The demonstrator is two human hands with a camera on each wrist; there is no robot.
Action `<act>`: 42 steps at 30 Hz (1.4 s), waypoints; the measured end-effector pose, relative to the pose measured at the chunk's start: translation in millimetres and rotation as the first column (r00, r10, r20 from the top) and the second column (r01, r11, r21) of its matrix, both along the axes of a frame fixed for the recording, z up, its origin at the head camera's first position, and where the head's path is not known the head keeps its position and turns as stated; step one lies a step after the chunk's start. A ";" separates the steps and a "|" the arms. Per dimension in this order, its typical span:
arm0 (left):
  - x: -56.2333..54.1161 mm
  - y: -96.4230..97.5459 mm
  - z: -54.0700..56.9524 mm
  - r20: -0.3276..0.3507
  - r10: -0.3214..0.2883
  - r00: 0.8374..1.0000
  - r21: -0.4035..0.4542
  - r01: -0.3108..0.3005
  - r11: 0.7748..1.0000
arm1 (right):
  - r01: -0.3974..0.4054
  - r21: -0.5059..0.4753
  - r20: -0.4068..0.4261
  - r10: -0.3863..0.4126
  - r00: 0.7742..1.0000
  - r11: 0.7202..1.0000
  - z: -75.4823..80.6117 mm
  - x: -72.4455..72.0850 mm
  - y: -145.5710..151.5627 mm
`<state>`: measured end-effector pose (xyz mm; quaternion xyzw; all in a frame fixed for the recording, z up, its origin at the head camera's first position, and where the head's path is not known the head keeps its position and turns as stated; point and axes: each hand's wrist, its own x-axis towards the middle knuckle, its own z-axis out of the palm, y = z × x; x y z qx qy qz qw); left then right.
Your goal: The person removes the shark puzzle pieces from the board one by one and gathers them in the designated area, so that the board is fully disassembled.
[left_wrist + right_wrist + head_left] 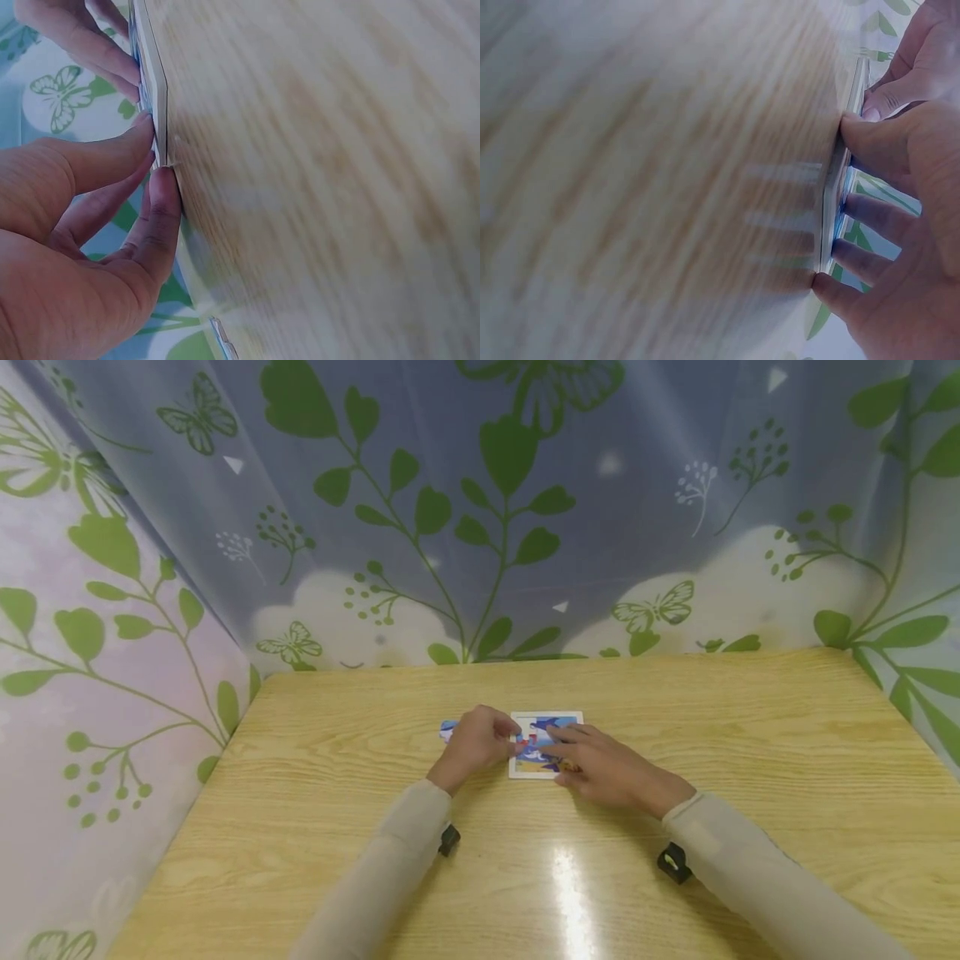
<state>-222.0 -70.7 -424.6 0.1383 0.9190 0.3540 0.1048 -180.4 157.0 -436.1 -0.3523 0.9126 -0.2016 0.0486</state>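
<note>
Head view: picture puzzle point(533, 758) at three o'clock from left hand point(477, 737), whose fingers pinch its edge; right hand point(611, 768) spreads near-straight fingers over it.

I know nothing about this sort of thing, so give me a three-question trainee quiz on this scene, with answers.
1. True or false: fingers of the person's right hand touch the square, white-framed picture board.

2. In the head view, where does the small, flat, blue-and-white piece show?
A) Right of the board
B) Beside the left hand, on its left
C) On the right sleeve

3. Short answer: what kind of surface is under the board?

Key:
1: True.
2: B; the hand partly hides it.
3: A yellowish, wood-grained table.
</note>
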 end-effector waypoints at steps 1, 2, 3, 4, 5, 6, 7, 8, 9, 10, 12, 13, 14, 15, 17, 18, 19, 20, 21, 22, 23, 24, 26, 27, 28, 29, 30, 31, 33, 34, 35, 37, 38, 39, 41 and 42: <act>-0.5 0.3 -0.2 0.000 0.001 1.000 -0.003 -0.001 1.000 | 0.001 -0.001 0.000 -0.001 1.000 1.000 0.1 0.2 0.2; -1.2 0.6 -0.6 0.001 0.003 1.000 -0.007 -0.003 1.000 | 0.001 -0.002 0.000 -0.001 1.000 1.000 0.3 0.4 0.2; -1.9 1.0 -0.9 0.005 0.005 1.000 -0.009 -0.005 1.000 | 0.002 -0.002 0.000 -0.002 1.000 1.000 0.5 0.5 0.2; -2.4 1.2 -1.3 0.008 0.006 1.000 -0.009 -0.006 1.000 | 0.002 0.000 0.001 -0.002 1.000 1.000 0.8 0.6 0.2; -2.8 1.3 -1.2 0.011 0.007 1.000 -0.009 -0.007 1.000 | 0.001 0.002 0.001 -0.001 1.000 1.000 1.0 0.7 0.3; -3.3 1.3 -1.5 0.014 0.006 1.000 -0.007 -0.006 1.000 | 0.000 0.004 0.003 0.000 1.000 1.000 1.3 0.8 0.2; -3.6 1.3 -1.3 0.018 0.006 1.000 -0.005 -0.006 1.000 | 0.000 0.007 0.004 0.000 1.000 1.000 1.5 0.9 0.2; -4.0 1.4 -1.4 0.025 0.008 1.000 0.001 -0.008 1.000 | 0.000 0.009 0.005 0.000 1.000 1.000 1.7 0.9 0.1; -4.2 1.5 -1.2 0.030 0.008 1.000 0.004 -0.009 1.000 | -0.001 0.012 0.004 0.001 1.000 1.000 1.8 0.9 0.0; -4.4 1.6 -1.2 0.033 0.008 0.999 0.008 -0.008 1.000 | -0.002 0.015 0.002 0.002 1.000 1.000 1.7 0.8 0.1; -4.9 1.8 -1.3 0.034 0.009 0.999 0.007 -0.009 1.000 | -0.004 0.019 -0.004 0.004 1.000 1.000 1.8 0.7 0.1; -4.9 2.2 -1.1 0.034 0.011 0.999 0.007 -0.011 1.000 | -0.004 0.020 -0.007 0.005 1.000 1.000 1.7 0.5 0.2; -5.0 2.5 -1.3 0.033 0.011 0.999 0.007 -0.011 1.000 | -0.006 0.021 -0.009 0.006 1.000 1.000 1.9 0.5 0.1; -5.0 2.7 -1.4 0.031 0.012 0.999 0.006 -0.012 1.000 | -0.008 0.023 -0.011 0.008 1.000 1.000 2.0 0.5 0.1; -4.9 3.1 -1.7 0.024 0.012 1.000 0.006 -0.012 1.000 | -0.012 0.025 -0.007 0.012 1.000 1.000 2.4 0.5 -0.2; -4.8 3.3 -1.9 0.020 0.012 1.000 0.009 -0.012 1.000 | -0.013 0.027 -0.002 0.013 1.000 1.000 2.5 0.5 -0.4; -4.6 3.5 -2.2 0.017 0.013 1.000 0.011 -0.013 1.000 | -0.014 0.029 0.001 0.014 1.000 0.999 2.6 0.5 -0.6; -4.5 3.6 -2.5 0.012 0.014 1.000 0.013 -0.014 1.000 | -0.015 0.032 0.005 0.015 1.000 0.999 2.7 0.6 -0.8; -4.3 3.5 -2.7 0.008 0.015 1.000 0.015 -0.016 1.000 | -0.015 0.036 0.008 0.015 1.000 0.999 2.4 0.5 -0.9; -4.2 3.5 -3.0 0.006 0.017 1.000 0.019 -0.017 1.000 | -0.015 0.039 0.011 0.014 1.000 0.999 2.4 0.4 -1.0; -4.1 3.5 -3.4 -0.001 0.018 1.000 0.022 -0.018 1.000 | -0.014 0.043 0.012 0.013 1.000 0.999 2.4 0.4 -1.2; -4.0 3.5 -3.9 -0.007 0.021 1.000 0.029 -0.021 0.999 | -0.013 0.046 0.012 0.013 1.000 0.999 2.2 0.3 -1.3; -3.5 3.4 -4.6 -0.021 0.030 0.999 0.047 -0.029 0.998 | -0.015 0.049 0.009 0.014 1.000 0.999 2.2 0.1 -1.5; -3.1 3.1 -4.6 -0.025 0.034 0.999 0.057 -0.032 0.998 | -0.015 0.049 0.009 0.014 1.000 0.999 2.2 0.0 -1.6; -2.7 2.8 -4.8 -0.030 0.039 0.999 0.068 -0.037 0.997 | -0.015 0.048 0.011 0.015 1.000 0.999 2.4 0.0 -1.7; -2.4 2.5 -4.9 -0.034 0.045 0.998 0.077 -0.042 0.996 | -0.015 0.047 0.013 0.014 1.000 0.999 2.5 0.0 -1.8; -2.0 1.9 -4.8 -0.032 0.050 0.998 0.090 -0.047 0.995 | -0.014 0.046 0.014 0.014 1.000 0.999 2.6 0.0 -1.8; -1.5 1.3 -4.5 -0.026 0.055 0.998 0.103 -0.052 0.993 | -0.014 0.045 0.015 0.014 1.000 0.999 2.6 0.0 -1.8; -1.2 -0.1 -4.5 -0.008 0.066 0.998 0.124 -0.065 0.990 | -0.013 0.043 0.016 0.013 1.000 0.999 2.9 0.0 -1.9; -1.1 -0.9 -4.6 0.000 0.072 0.997 0.137 -0.071 0.988 | -0.013 0.043 0.016 0.013 1.000 0.999 3.0 0.0 -1.9; -1.1 -1.8 -4.7 0.009 0.078 0.997 0.151 -0.079 0.985 | -0.014 0.042 0.014 0.013 1.000 0.999 3.0 0.0 -2.0; -1.1 -4.1 -4.9 0.023 0.090 0.996 0.185 -0.093 0.978 | -0.016 0.041 0.009 0.016 1.000 0.999 2.9 -0.2 -2.0; -1.2 -5.4 -5.1 0.028 0.096 0.995 0.199 -0.100 0.975 | -0.017 0.040 0.006 0.016 1.000 0.999 2.9 -0.3 -1.9; -1.2 -7.0 -5.2 0.031 0.100 0.994 0.213 -0.104 0.972 | -0.017 0.040 0.004 0.017 1.000 0.999 2.9 -0.3 -1.9; -1.0 -10.0 -4.9 0.033 0.104 0.994 0.235 -0.109 0.966 | -0.016 0.038 0.002 0.016 1.000 0.999 2.7 -0.3 -1.8; -0.7 -11.6 -4.6 0.033 0.106 0.994 0.241 -0.110 0.964 | -0.015 0.039 0.001 0.015 1.000 0.999 2.6 -0.2 -1.7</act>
